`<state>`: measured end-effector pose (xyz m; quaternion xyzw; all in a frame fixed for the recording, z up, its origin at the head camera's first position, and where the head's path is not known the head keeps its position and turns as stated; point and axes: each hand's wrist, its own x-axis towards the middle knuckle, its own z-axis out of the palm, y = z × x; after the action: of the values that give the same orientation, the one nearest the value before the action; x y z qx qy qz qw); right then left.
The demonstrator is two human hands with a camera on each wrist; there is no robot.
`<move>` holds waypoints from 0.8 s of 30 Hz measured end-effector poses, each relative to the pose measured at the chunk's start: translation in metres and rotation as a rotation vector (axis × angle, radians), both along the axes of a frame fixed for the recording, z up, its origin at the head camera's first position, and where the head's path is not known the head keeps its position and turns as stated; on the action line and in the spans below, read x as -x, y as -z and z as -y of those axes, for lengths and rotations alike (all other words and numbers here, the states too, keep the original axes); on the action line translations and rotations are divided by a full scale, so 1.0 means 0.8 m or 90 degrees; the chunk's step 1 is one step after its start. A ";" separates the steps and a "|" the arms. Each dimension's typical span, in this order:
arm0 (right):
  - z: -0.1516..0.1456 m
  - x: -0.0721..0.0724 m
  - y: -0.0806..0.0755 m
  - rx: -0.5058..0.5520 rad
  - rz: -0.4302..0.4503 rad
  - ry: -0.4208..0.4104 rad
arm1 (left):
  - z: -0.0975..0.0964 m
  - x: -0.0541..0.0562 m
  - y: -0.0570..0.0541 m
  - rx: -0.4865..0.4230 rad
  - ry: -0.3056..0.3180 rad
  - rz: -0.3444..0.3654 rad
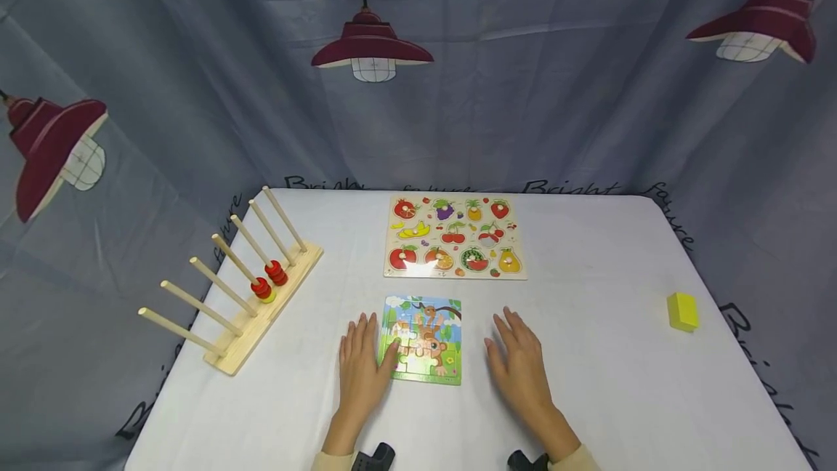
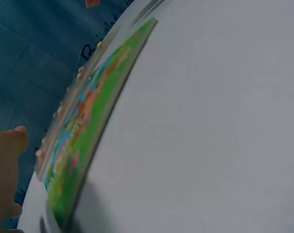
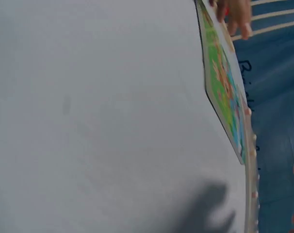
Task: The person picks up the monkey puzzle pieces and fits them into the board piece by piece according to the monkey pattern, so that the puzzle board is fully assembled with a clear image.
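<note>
From the head camera, a small monkey jigsaw (image 1: 422, 340) lies flat near the front middle of the white counter (image 1: 588, 384), its pieces seemingly all seated in the tray. The left hand (image 1: 363, 365) rests palm down just beside it, fingers straight and the thumb touching the jigsaw's left edge; the right hand (image 1: 518, 363) lies flat and spread on the counter near the right edge, apart from it and holding nothing. Behind sits a fruit peg puzzle (image 1: 455, 237), to the left a wooden peg rack (image 1: 242, 286) with red rings (image 1: 269, 278), far right a yellow block (image 1: 683, 311). The left wrist view shows the jigsaw (image 2: 84, 121) edge-on with fingertips (image 2: 6, 160) beside it. The right wrist view shows the jigsaw (image 3: 222, 82) from the other side, the far hand's fingers at its edge. This looks like a pause before handling the jigsaw; any next move would call for lifting an edge or prising out one piece.
</note>
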<state>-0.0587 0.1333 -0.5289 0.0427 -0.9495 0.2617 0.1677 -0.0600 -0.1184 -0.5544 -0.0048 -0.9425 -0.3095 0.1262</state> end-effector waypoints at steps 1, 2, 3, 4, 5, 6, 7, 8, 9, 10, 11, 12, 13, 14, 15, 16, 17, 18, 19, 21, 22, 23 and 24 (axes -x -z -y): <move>-0.003 0.005 -0.002 -0.006 -0.008 0.005 | -0.003 0.007 -0.006 0.009 0.000 -0.014; -0.005 0.010 -0.004 -0.010 -0.014 0.010 | -0.007 0.015 -0.013 0.020 0.002 -0.027; -0.008 0.015 -0.006 -0.013 -0.022 0.015 | -0.010 0.023 -0.021 0.032 0.006 -0.041; -0.010 0.019 -0.008 -0.014 -0.028 0.018 | -0.014 0.030 -0.028 0.048 0.009 -0.053; -0.012 0.023 -0.011 -0.014 -0.034 0.022 | -0.018 0.038 -0.035 0.062 0.012 -0.063; -0.013 0.027 -0.013 -0.014 -0.039 0.025 | -0.023 0.045 -0.042 0.080 0.014 -0.070; -0.014 0.031 -0.015 -0.015 -0.041 0.029 | -0.028 0.052 -0.049 0.098 0.017 -0.074; -0.015 0.034 -0.018 -0.018 -0.041 0.032 | -0.033 0.058 -0.054 0.112 0.021 -0.077; -0.015 0.038 -0.020 -0.024 -0.037 0.035 | -0.038 0.064 -0.059 0.124 0.025 -0.078; -0.015 0.041 -0.022 -0.032 -0.027 0.034 | -0.043 0.068 -0.063 0.142 0.029 -0.076; -0.015 0.044 -0.023 -0.047 -0.015 0.033 | -0.049 0.072 -0.066 0.155 0.035 -0.071; -0.014 0.046 -0.024 -0.063 0.001 0.030 | -0.054 0.075 -0.068 0.172 0.040 -0.063; -0.013 0.048 -0.024 -0.080 0.018 0.025 | -0.058 0.077 -0.070 0.185 0.047 -0.053; -0.012 0.050 -0.023 -0.097 0.033 0.019 | -0.062 0.078 -0.071 0.192 0.053 -0.042; -0.011 0.051 -0.023 -0.111 0.049 0.014 | -0.065 0.079 -0.072 0.202 0.057 -0.029; -0.010 0.052 -0.021 -0.122 0.061 0.009 | -0.068 0.079 -0.072 0.214 0.059 -0.020; -0.009 0.053 -0.020 -0.132 0.068 0.007 | -0.069 0.079 -0.072 0.217 0.061 -0.009; -0.008 0.053 -0.019 -0.137 0.074 0.007 | -0.070 0.079 -0.072 0.223 0.062 0.001; -0.007 0.053 -0.018 -0.141 0.078 0.009 | -0.071 0.079 -0.071 0.219 0.063 0.006; -0.007 0.054 -0.017 -0.142 0.082 0.014 | -0.072 0.080 -0.070 0.216 0.064 0.011; -0.007 0.055 -0.017 -0.143 0.082 0.018 | -0.072 0.080 -0.069 0.212 0.066 0.012; -0.008 0.055 -0.017 -0.143 0.082 0.021 | -0.072 0.080 -0.069 0.207 0.067 0.012; -0.008 0.056 -0.017 -0.142 0.083 0.025 | -0.072 0.081 -0.069 0.207 0.067 0.009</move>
<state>-0.1034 0.1397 -0.5152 0.0256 -0.9823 0.1532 0.1050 -0.1247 -0.0605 -0.4996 -0.0722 -0.9795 -0.1591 0.1007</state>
